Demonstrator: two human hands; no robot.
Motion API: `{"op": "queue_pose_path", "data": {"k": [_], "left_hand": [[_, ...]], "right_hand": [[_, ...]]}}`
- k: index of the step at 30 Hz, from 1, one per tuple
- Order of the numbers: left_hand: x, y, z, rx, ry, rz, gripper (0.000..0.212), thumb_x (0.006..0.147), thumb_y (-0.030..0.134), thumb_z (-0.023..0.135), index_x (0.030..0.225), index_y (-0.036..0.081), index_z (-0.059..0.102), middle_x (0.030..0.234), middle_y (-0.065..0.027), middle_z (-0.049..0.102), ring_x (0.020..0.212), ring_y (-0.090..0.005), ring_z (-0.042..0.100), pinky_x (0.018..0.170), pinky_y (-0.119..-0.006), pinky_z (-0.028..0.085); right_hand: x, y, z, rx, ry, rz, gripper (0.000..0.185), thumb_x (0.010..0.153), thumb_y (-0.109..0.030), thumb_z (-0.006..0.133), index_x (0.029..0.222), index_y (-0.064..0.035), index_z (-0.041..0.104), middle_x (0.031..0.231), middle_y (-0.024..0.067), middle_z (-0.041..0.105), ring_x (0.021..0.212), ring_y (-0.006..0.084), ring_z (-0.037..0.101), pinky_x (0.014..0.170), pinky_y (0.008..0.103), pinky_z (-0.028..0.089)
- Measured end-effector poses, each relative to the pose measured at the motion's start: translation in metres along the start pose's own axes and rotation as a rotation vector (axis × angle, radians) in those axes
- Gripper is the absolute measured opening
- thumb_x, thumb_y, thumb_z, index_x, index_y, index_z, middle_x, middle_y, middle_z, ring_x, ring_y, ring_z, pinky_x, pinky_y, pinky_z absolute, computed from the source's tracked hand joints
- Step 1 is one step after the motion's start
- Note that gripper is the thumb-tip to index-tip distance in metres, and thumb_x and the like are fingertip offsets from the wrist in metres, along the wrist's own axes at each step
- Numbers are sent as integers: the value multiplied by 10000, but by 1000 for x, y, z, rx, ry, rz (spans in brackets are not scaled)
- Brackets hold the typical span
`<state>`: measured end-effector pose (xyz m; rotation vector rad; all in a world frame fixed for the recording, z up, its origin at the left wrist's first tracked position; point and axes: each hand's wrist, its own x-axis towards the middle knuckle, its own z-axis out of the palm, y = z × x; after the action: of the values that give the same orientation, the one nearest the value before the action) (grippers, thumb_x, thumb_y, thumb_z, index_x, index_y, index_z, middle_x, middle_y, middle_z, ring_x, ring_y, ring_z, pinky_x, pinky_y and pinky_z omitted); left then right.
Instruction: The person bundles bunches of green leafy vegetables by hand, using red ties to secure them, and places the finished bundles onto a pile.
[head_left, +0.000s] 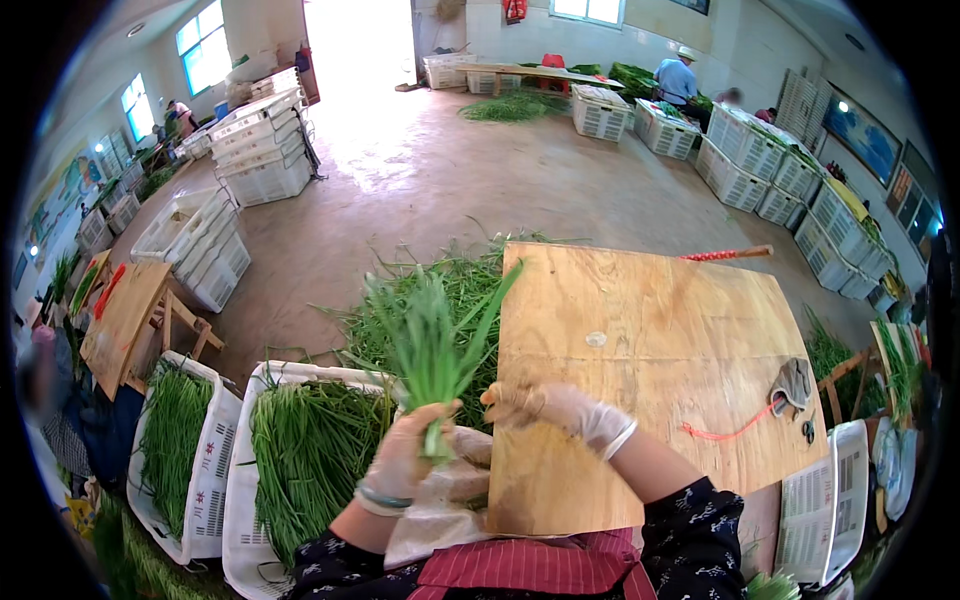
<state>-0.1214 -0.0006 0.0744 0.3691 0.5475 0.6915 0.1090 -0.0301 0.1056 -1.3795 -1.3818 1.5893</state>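
My left hand (417, 442), in a thin clear glove, is closed round the pale lower ends of a bunch of long green leafy stalks (435, 337), which look like garlic chives and stand roughly upright. To its right is my right hand (517, 405), gloved too, with fingers curled and apart and nothing seen in them, over the left edge of a plywood board (645, 322). On the board's right side lie a grey cloth glove (791, 386), a red tie (731, 433) and small dark scissors (808, 430). Loose green stalks (360, 322) are heaped on the floor behind the bunch.
Two white plastic crates (244, 480) (196, 480) of greens stand at left. An empty-looking white crate (821, 502) is at lower right. A slanted board table (124, 322) and stacked crates (262, 157) stand farther left. A person (676, 79) sits among crates at the back right.
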Motion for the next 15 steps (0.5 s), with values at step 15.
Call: {"op": "queue_pose_path", "data": {"k": [15], "left_hand": [[70, -148, 50, 719, -460, -612, 342, 893, 247, 540, 1120, -8, 515, 993, -115, 606, 863, -190, 596, 792, -338, 483]], "right_hand": [[-95, 98, -45, 10, 47, 389, 309, 835, -337, 578, 1006, -88, 644, 850, 76, 654, 781, 166, 618, 693, 312, 484]]}}
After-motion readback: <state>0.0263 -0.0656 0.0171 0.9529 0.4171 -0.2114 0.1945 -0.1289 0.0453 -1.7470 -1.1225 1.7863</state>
